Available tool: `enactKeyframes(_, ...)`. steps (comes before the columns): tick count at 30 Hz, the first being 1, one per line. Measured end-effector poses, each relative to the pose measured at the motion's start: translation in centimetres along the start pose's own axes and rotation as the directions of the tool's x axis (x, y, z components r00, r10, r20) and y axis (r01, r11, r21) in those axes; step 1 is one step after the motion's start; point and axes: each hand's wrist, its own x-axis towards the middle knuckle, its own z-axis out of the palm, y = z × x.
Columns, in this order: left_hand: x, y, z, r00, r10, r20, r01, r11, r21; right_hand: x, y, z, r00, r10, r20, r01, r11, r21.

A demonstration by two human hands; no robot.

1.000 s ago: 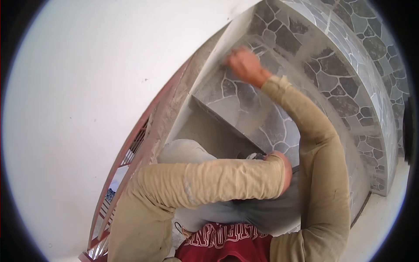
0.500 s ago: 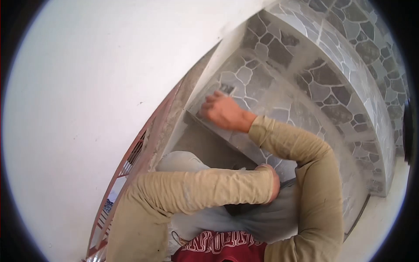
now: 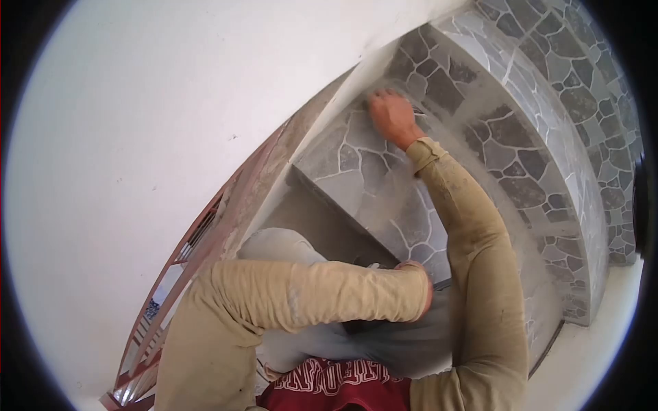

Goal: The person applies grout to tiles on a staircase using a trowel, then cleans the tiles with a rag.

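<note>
My right hand [image 3: 393, 116] is curled, knuckles up, low over the far end of a stone-patterned step [image 3: 343, 188] with pale joints. A small dark edge shows beside its wrist side, and I cannot tell what the fingers hold. My left forearm lies across my lap, and its sleeve [image 3: 343, 291] covers most of my left hand [image 3: 428, 293]. Only a strip of that hand shows at the cuff, close to my knee; its fingers are hidden.
A white wall [image 3: 171, 123] runs along the left, with a reddish metal railing [image 3: 171, 274] below it. Curved stone-patterned risers [image 3: 507, 137] climb to the right. Pale dust lies smeared on the tread. A plain grey lower step [image 3: 312, 219] lies before my knees.
My right hand has moved away from me and to the right over the step, towards the riser. My left arm stays nearly where it was.
</note>
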Motion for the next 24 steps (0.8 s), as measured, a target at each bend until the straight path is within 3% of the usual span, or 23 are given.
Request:
enactKeyframes(1, 0.2, -0.2, 0.7, 1.000, -0.011, 0.013, 0.012, 1.000, -0.021, 0.4, 1.1, 0.1, 0.994, 0.106, -0.015, -0.106, 0.994, -0.035)
enactKeyframes(2, 0.4, -0.6, 1.3, 0.999, -0.023, 0.026, 0.024, 0.999, -0.044, 0.0, 1.1, 0.9, 0.993, 0.116, 0.010, -0.115, 0.993, -0.031)
enactKeyframes(5, -0.5, -1.5, 1.5, 1.000, -0.019, -0.014, 0.018, 0.997, -0.079, -0.8, -3.1, -1.4, 0.996, -0.043, 0.080, 0.037, 0.996, 0.078)
enactKeyframes(6, -0.7, -1.8, 1.1, 1.000, -0.013, -0.011, 0.012, 0.997, -0.078, -0.2, -3.7, -3.8, 0.953, 0.048, 0.300, -0.076, 0.994, 0.083)
enactKeyframes(7, -0.9, -1.9, 0.6, 1.000, -0.013, -0.010, 0.012, 0.995, -0.099, 0.1, -2.9, -4.2, 0.948, 0.058, 0.313, -0.089, 0.992, 0.087)
enactKeyframes(9, -1.1, -1.8, 0.0, 1.000, -0.001, -0.016, -0.001, 0.993, -0.118, 1.4, 1.6, -4.5, 0.932, 0.282, 0.227, -0.310, 0.945, 0.099)
enactKeyframes(11, -1.2, -1.8, -0.7, 0.997, 0.032, -0.068, -0.038, 0.995, -0.094, 1.2, 6.5, -4.2, 0.893, 0.406, 0.193, -0.439, 0.880, 0.182)
enactKeyframes(13, -1.3, -2.1, -0.9, 0.997, 0.017, -0.081, -0.025, 0.995, -0.100, -1.2, 12.0, -1.1, 0.912, 0.383, 0.149, -0.407, 0.893, 0.194)
enactKeyframes(15, -1.6, -2.6, -0.8, 0.996, -0.003, -0.086, -0.007, 0.993, -0.116, -1.7, 12.6, 0.1, 0.928, 0.357, 0.108, -0.372, 0.902, 0.218)
enactKeyframes(16, -1.7, -2.7, -0.7, 0.998, -0.004, -0.067, -0.004, 0.993, -0.116, -1.8, 12.2, 0.0, 0.860, 0.440, 0.258, -0.510, 0.713, 0.481)
enactKeyframes(17, -1.7, -2.8, -0.9, 0.999, -0.007, -0.050, 0.002, 0.994, -0.111, -1.8, 11.9, -0.2, 0.781, 0.461, 0.421, -0.612, 0.434, 0.661)
enactKeyframes(18, -1.2, -2.6, -0.8, 0.999, -0.007, -0.051, 0.001, 0.994, -0.112, -1.8, 11.0, 1.1, 0.781, 0.460, 0.422, -0.613, 0.435, 0.660)
enactKeyframes(19, -0.4, -2.3, -0.6, 0.999, 0.000, -0.035, -0.003, 0.997, -0.081, -1.9, 9.5, 3.4, 0.834, 0.495, 0.246, -0.518, 0.544, 0.660)
enactKeyframes(21, 1.2, -1.9, -0.2, 1.000, 0.008, -0.021, -0.009, 0.999, -0.042, -0.9, 7.7, 4.0, 0.862, 0.503, 0.056, -0.422, 0.654, 0.627)
enactKeyframes(23, 2.1, -1.5, 0.7, 0.991, 0.131, 0.038, -0.127, 0.987, -0.095, 0.2, 6.3, 2.0, 0.788, 0.545, 0.287, -0.604, 0.593, 0.532)
enactKeyframes(24, 1.7, -1.1, 0.8, 0.990, 0.131, 0.041, -0.127, 0.988, -0.094, -0.3, 6.8, 1.6, 0.841, 0.528, 0.123, -0.509, 0.692, 0.512)
